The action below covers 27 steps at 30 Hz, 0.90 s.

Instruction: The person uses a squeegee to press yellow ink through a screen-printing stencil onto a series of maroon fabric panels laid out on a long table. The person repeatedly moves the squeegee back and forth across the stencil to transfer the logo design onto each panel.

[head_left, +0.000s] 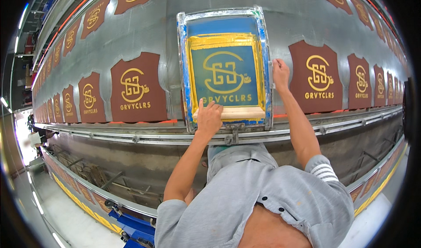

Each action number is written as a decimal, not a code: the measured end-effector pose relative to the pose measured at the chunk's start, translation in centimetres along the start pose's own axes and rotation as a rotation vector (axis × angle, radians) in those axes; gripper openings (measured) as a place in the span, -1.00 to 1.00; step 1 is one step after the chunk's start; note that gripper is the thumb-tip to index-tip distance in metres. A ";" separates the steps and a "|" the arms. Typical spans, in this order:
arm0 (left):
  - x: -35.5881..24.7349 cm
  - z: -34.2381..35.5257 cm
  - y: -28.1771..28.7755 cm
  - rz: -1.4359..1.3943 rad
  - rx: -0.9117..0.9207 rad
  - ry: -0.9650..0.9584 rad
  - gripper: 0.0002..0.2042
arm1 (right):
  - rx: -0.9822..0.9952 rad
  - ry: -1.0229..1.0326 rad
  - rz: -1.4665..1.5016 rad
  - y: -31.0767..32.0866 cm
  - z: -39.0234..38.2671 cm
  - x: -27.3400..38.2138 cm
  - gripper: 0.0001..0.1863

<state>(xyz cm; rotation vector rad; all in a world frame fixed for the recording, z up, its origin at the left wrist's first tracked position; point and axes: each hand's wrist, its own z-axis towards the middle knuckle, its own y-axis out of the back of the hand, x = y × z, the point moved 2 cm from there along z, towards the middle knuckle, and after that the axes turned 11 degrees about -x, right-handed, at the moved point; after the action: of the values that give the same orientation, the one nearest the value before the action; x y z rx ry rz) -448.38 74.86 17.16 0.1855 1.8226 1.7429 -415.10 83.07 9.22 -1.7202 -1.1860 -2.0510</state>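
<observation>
A printing screen [226, 70] in a metal frame sits on the long grey printing table, with yellow ink along the edges of its mesh and a yellow design in the middle. My left hand [209, 116] holds the pale wooden squeegee [241, 112] lying across the screen's near end, its fingers over the top of the wood. My right hand [280, 75] is closed on the right side of the screen frame [267, 44]. Maroon shirt pieces with yellow prints lie either side, one at left [138, 88] and one at right [318, 81].
More printed pieces [90, 97] run in rows along the table. A metal rail [175, 137] crosses in front of my body. Behind me stand another table edge [74, 184] and blue equipment [136, 230]. A person [39, 136] is at the far left.
</observation>
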 end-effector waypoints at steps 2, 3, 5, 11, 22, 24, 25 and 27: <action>-0.4 -1.2 0.0 -0.014 -0.077 -0.027 -0.64 | -0.013 0.019 -0.055 -0.3 -0.1 -0.3 -0.70; -0.5 -1.8 -0.2 -0.032 -0.108 -0.020 -0.65 | -0.020 0.034 -0.079 -0.6 0.0 -0.2 -0.69; -0.3 -2.7 -0.7 -0.070 -0.169 -0.009 -0.67 | -0.033 0.096 -0.150 -1.0 0.3 0.1 -0.67; 0.3 1.4 1.7 0.008 0.194 0.210 -0.68 | -0.045 0.117 -0.195 -0.8 0.2 0.6 -0.65; 3.8 10.1 -0.3 0.016 0.817 0.237 -0.61 | -0.064 0.291 -0.501 0.1 0.1 2.8 -0.65; 5.4 11.9 0.0 -0.007 0.905 0.178 -0.63 | -0.187 0.584 -0.572 0.8 -0.5 5.8 -0.66; 5.7 13.0 0.8 -0.027 0.863 0.197 -0.65 | 0.143 0.559 -0.400 0.5 0.0 7.6 -0.70; 5.8 15.0 3.2 -0.063 0.795 0.240 -0.68 | 0.683 0.514 -0.365 -0.3 -0.2 12.2 -0.78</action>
<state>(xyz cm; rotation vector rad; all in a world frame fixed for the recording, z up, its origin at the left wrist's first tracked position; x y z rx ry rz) -446.40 91.07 19.03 0.2322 2.5860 0.9405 -419.05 87.02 20.05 -0.6584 -1.7989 -1.7659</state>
